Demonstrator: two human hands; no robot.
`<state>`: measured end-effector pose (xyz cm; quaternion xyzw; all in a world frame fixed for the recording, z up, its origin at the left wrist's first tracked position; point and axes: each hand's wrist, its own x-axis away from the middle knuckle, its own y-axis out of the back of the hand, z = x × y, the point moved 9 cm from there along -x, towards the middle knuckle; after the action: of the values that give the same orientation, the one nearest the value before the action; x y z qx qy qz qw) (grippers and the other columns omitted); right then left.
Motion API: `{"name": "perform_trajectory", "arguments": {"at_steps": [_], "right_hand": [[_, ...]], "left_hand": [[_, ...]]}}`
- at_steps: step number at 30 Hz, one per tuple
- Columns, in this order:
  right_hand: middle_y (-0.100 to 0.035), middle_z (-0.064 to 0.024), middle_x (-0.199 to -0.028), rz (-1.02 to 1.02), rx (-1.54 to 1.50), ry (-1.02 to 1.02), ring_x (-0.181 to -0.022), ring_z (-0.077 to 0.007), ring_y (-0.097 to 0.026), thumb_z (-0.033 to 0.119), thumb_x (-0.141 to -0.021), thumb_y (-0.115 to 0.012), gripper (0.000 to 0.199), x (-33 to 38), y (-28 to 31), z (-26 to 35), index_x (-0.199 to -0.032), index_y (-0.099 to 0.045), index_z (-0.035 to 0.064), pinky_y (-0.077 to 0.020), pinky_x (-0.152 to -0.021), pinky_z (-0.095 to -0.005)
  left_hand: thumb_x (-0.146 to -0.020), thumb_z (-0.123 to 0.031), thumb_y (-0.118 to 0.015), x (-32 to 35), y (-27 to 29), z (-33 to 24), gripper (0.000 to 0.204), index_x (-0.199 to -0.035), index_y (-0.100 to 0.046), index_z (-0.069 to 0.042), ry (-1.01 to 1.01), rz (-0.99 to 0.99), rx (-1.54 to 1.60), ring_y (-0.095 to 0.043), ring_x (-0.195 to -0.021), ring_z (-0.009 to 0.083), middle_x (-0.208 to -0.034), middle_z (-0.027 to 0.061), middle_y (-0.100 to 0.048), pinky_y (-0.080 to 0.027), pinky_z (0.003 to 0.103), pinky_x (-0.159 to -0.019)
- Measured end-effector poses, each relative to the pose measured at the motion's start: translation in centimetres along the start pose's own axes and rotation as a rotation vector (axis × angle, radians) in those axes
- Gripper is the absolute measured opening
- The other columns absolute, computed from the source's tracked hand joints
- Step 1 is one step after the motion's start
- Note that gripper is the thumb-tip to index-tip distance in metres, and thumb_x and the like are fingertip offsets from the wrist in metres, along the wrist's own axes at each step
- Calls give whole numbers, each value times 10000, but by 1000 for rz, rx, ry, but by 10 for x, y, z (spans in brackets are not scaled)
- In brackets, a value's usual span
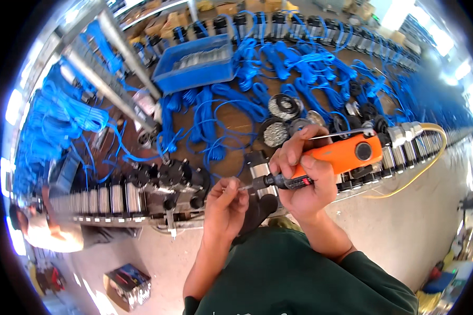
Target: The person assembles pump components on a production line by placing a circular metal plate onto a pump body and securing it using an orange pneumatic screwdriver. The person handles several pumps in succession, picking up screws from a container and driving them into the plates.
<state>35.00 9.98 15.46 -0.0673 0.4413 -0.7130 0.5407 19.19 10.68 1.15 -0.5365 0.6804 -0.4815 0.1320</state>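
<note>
Two bare hands of ours work in the middle of the frame, above a dark green shirt [299, 273] at the lower edge. Our left hand [225, 210] pinches thumb and fingertips together on a thin silver piece [244, 187], right at the nose of an orange power tool [347, 153]. Our right hand [312, 184] has its fingers clamped around that tool, which lies right of centre, nose pointing left. From its rear end a silver fitting [404, 133] leads into a yellow hose [440, 139], looping down the right side. Just behind the nose we see a silver-and-black unit [258, 169]. A row of silver housings [105, 200] lines the left of the frame. Beyond our hands, blue cable bundles [205, 121] cover the brown bench [235, 119]. In the upper centre-left, a blue bin [194, 80] holds silver parts [202, 58]; behind it stands another row of black-topped units [278, 25].
</note>
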Motion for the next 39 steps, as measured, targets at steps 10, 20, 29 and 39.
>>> {"name": "perform_trajectory", "arguments": {"at_steps": [10, 20, 29, 39], "right_hand": [[-538, -88, -793, 120, -129, -13, -588, -145, -515, 134, -799, -511, 369, 12, -37, -36, -1133, -463, -15, -480, -611, -344], [-548, -107, -784, 124, -94, -37, -575, -161, -528, 121, -772, -528, 405, 15, -37, -43, -1141, -455, -28, -485, -588, -358], [-549, -104, -777, 136, -108, -34, -573, -158, -525, 119, -762, -533, 371, 17, -35, -43, -1095, -450, -21, -486, -587, -349], [-543, -102, -724, 234, -11, -141, -582, -162, -528, 40, -738, -591, 385, 24, -25, -61, -1085, -436, -20, -485, -600, -340]], "left_hand": [[-910, -140, -678, 24, 28, -36, 98, -887, -613, -69, -67, 92, 78, -605, -702, 135, -875, 69, -645, -449, 236, -554], [-870, -188, -732, 23, 30, -47, 216, -858, -614, -7, -170, 54, -144, -570, -493, 149, -719, 106, -642, -419, 234, -385], [-879, -190, -728, 19, 25, -50, 251, -772, -585, -14, -115, 27, -239, -487, -428, 107, -611, 72, -575, -351, 227, -369], [-946, -226, -651, 4, 38, -39, 258, -822, -648, 0, -83, -92, -600, -350, -460, 36, -560, -45, -446, -248, 219, -424]]}}
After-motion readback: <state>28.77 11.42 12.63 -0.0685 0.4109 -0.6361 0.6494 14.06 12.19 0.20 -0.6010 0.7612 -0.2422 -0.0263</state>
